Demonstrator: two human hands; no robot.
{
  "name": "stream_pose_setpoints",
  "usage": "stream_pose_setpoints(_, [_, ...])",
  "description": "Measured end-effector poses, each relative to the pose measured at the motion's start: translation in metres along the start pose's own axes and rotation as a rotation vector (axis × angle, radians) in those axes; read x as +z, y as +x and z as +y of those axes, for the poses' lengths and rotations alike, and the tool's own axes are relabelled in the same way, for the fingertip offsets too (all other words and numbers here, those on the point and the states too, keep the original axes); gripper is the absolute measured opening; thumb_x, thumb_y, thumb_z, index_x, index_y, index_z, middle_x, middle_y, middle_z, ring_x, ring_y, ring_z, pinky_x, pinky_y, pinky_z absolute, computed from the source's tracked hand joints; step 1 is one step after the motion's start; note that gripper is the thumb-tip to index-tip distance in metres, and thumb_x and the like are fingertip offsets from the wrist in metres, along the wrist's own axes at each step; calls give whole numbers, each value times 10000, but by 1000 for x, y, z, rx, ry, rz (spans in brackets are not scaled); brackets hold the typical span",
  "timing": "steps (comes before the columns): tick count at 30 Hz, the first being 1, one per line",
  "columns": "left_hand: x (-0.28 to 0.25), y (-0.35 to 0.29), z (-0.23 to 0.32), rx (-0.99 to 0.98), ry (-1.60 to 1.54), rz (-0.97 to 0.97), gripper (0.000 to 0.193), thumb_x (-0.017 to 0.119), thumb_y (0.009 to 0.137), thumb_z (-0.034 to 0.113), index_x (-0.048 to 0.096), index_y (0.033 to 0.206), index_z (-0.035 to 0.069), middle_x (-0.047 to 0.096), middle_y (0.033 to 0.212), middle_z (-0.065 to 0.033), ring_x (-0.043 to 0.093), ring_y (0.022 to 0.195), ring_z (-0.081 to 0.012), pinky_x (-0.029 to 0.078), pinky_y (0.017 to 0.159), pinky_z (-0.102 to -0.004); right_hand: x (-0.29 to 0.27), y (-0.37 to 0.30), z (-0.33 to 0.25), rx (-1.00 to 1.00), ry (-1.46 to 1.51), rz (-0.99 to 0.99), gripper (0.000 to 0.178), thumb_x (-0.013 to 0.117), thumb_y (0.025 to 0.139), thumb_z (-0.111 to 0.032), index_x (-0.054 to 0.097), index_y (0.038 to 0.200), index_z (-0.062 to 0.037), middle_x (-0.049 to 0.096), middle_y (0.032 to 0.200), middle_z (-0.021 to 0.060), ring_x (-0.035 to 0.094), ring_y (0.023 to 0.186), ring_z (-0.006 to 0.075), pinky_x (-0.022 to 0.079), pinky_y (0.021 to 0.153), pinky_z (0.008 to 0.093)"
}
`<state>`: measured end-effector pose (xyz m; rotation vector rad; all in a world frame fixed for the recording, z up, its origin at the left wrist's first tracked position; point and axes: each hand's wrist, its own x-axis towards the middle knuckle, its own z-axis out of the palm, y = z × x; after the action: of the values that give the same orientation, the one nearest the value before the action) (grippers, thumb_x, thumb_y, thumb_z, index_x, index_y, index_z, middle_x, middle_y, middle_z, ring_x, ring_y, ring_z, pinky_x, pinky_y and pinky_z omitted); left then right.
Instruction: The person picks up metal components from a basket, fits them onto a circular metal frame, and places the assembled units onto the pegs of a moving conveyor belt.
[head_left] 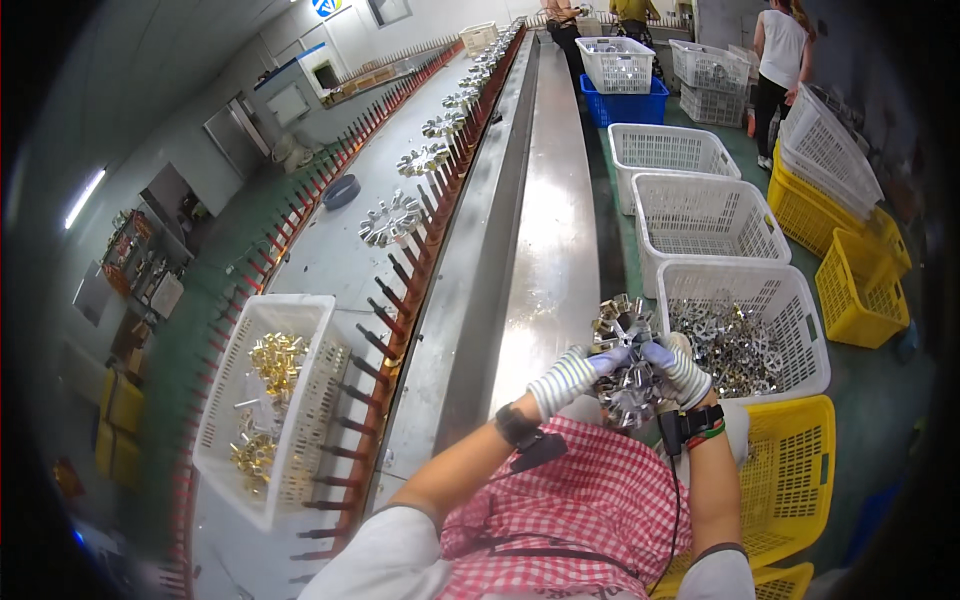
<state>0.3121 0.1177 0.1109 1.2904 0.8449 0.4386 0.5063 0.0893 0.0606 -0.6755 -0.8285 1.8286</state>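
My left hand, in a striped glove, is closed on a wheel-shaped cluster of shiny silver metal pieces held over my lap. From the other side my right hand, also gloved, grips the same cluster with its thumb near the middle. The fingers behind the pieces are hidden. Just right of my hands, a white basket holds a heap of loose silver metal parts. Similar wheel-shaped clusters sit in a row along the line on my left.
Red-based spindles edge the long line beside a bare metal ledge. A white basket with gold-coloured pieces stands on it. White crates and yellow crates line my right. Several people stand farther off.
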Motion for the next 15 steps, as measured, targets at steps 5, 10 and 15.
stream_pose_setpoints(5, [-21, 14, -4, 157, -432, 144, 509, 523, 812, 377, 411, 1142, 5, 469, 1081, -108, 496, 955, -221, 433, 851, -361, -58, 5, -5, -169, -44, 425, 435, 624, 719, -355, 532, 1016, -50, 583, 859, 20, 558, 689, 103, 460, 604, 221])
stream_pose_setpoints(10, [-111, -10, 5, 647, -49, 560, 404, 565, 783, 359, 502, 1016, 35, 536, 987, -120, 475, 1014, -261, 365, 914, -415, -95, -13, -31, -573, 556, 573, 556, 626, 712, -393, 470, 1137, -70, 500, 1126, 107, 434, 1066, 226, 290, 960, 336])
stream_pose_setpoints(15, [-211, -42, 1, 663, -951, 837, 587, 575, 726, 495, 436, 1034, 14, 461, 1095, -153, 447, 1045, -266, 395, 905, -384, -119, -5, -23, -601, 603, 863, 712, 627, 700, -424, 340, 1220, -32, 336, 1274, 126, 313, 1170, 244, 244, 992, 350])
